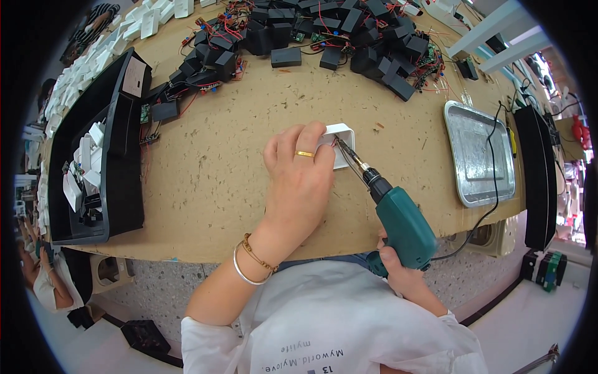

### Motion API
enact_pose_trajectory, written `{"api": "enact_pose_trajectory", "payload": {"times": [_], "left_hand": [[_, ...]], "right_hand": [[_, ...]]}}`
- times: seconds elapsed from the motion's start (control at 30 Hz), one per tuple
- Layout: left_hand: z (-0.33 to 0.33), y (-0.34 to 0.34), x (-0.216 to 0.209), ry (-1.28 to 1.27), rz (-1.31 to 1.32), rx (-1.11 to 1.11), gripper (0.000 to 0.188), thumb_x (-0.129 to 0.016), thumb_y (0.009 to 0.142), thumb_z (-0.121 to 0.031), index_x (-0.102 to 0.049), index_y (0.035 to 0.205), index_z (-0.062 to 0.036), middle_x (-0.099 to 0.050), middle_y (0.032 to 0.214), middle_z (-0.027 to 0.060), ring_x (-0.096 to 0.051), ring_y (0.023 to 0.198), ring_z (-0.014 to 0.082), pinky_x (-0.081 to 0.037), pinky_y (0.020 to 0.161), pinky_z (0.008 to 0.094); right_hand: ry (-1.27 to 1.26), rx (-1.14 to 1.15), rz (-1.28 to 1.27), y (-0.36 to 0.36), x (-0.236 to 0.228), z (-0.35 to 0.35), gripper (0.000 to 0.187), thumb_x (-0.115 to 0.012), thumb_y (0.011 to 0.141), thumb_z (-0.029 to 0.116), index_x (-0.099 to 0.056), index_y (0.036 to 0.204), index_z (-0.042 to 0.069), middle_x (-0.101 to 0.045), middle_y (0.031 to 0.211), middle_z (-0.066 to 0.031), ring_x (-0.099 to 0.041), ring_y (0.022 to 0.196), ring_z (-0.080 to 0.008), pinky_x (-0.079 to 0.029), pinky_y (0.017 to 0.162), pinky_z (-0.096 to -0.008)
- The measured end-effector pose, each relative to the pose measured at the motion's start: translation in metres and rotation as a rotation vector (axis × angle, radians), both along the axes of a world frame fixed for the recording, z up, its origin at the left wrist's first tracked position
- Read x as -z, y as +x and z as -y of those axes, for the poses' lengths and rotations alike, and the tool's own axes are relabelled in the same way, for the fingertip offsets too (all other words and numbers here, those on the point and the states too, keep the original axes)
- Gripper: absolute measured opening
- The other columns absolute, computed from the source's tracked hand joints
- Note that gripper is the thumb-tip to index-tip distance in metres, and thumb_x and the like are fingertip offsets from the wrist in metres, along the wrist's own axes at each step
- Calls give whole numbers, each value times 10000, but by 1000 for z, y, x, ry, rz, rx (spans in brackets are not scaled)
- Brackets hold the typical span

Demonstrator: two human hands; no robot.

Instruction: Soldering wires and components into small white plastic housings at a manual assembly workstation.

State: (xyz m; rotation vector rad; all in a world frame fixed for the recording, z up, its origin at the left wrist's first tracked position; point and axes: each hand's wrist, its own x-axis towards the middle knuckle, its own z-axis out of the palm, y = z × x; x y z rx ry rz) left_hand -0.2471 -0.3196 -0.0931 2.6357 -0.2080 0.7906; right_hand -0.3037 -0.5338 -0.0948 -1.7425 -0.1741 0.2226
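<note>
My left hand (302,165), with a gold ring on one finger, is closed over a small white plastic housing (347,132) on the table and covers much of it. My right hand (398,271) grips the handle of a dark green soldering gun (405,225). The gun's thin metal tip (346,148) slants to the upper left and reaches inside the open housing, close to my left fingers. A bit of red wire shows near the tip. Exactly what the tip touches is too small to tell.
Black plastic cases, circuit boards and red wires form a big heap (336,28) along the far side. At left stands a black bin (128,143) with white parts; white housings (81,81) pile up beyond it. A metal tray (479,168) lies at right, crossed by the gun's black cord (496,181).
</note>
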Motion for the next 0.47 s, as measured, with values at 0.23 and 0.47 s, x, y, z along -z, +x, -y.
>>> {"api": "enact_pose_trajectory", "payload": {"times": [0.23, 0.47], "left_hand": [[1, 0, 0, -5, -7, -9, 155, -647, 676, -4, -525, 770, -28, -508, 1121, 89, -459, 1060, 291, -326, 905, 435], [0, 0, 0, 15, -10, 9, 179, -609, 684, -36, -559, 852, 3, -466, 1119, 103, -452, 1053, 283, -311, 925, 445]], "right_hand": [[81, -6, 40, 2, 3, 0, 173, -686, 802, 133, -588, 878, 13, -585, 741, -31, -528, 645, -123, -435, 601, -260], [1, -58, -75, -9, 4, 13, 666, -618, 816, 502, -496, 1212, -19, -541, 903, -50, -491, 772, -132, -405, 672, -275]]}}
